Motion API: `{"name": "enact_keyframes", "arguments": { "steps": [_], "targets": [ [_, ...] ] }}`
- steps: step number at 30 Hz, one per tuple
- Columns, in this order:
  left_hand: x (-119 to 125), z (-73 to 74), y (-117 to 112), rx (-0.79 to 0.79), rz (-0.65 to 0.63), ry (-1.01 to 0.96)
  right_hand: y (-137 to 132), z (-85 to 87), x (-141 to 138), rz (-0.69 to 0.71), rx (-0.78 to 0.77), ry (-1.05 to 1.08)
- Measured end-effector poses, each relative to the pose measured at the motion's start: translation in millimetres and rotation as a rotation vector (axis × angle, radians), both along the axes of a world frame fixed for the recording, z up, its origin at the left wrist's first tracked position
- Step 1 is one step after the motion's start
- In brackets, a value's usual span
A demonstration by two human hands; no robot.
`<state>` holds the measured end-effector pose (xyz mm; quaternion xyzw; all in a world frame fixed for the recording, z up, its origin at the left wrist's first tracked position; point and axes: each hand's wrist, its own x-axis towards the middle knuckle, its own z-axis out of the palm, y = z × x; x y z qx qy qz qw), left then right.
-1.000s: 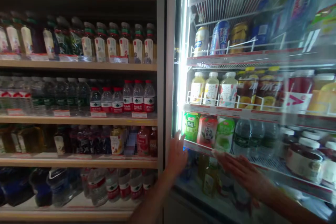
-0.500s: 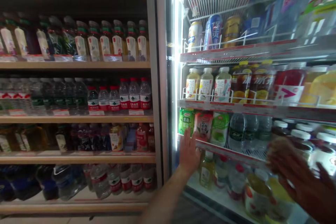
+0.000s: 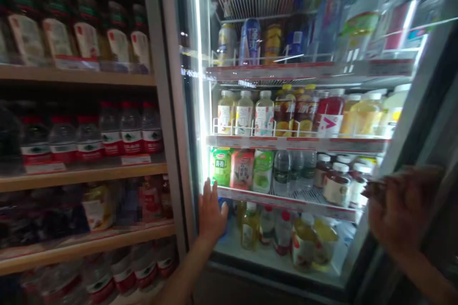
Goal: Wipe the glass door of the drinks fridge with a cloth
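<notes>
My left hand (image 3: 211,212) lies flat with fingers stretched up, at the lower left of the lit drinks cooler, just beside its grey frame (image 3: 175,152). Its fingertips reach the red-edged shelf rail (image 3: 286,200), under a green carton (image 3: 221,167). My right hand (image 3: 400,209) is dark and blurred at the right. Its fingers curl on the dark edge of the cooler door (image 3: 425,105), which stands off to the right and leaves the shelves uncovered.
Inside the cooler, wire shelves hold cans (image 3: 250,40), tea bottles (image 3: 245,112), water bottles (image 3: 282,171) and jars (image 3: 336,186). Yellow bottles (image 3: 248,226) stand on the bottom. At left, wooden shelves (image 3: 82,174) carry red-capped water bottles (image 3: 110,136).
The view has swung right and closer to the cooler. My right hand went from the lower glass out to the right edge, and the door moved with it. My left hand stayed by the frame.
</notes>
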<state>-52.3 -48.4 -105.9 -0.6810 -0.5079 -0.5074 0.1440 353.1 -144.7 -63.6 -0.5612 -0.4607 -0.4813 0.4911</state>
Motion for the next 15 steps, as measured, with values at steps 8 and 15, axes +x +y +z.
{"name": "enact_keyframes", "arguments": {
  "steps": [8,15],
  "targets": [
    [15,-17.2,-4,0.040,0.000,0.059,-11,-53.4,-31,0.092,-0.419,-0.583],
    [20,-39.0,-18,-0.063,-0.009,0.093,26,9.7,-88,0.228,-0.333,-0.533]
  ]
}}
